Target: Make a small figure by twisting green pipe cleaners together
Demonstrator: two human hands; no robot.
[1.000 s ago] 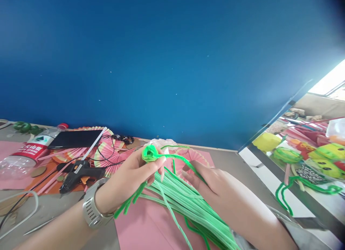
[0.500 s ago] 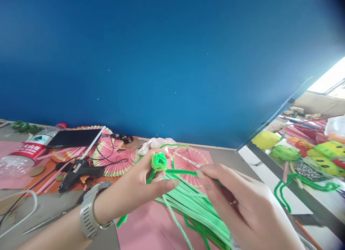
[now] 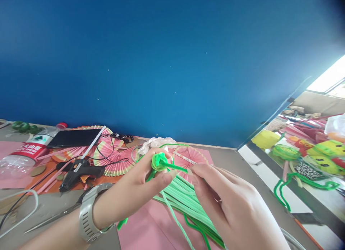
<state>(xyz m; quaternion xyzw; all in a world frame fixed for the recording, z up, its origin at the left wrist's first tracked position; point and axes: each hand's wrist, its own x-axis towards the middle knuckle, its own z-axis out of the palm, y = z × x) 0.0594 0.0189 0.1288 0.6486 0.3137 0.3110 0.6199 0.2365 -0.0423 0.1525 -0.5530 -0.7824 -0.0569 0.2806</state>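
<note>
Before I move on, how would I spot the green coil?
Below the large blue panel, look to the lower middle. The left hand, with a grey wristband, holds the coil; a green strand runs from it to the right hand. Unlike the long, pale green stems nearby, it is wound into a compact knob.

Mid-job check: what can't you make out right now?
In the head view:
Green coil: underside, behind the left hand.
Green strand: far end, inside the right hand.
Pipe cleaners: right end, behind that hand.
Bottle: base, cut by the left edge.
White strip: print too small.
</note>
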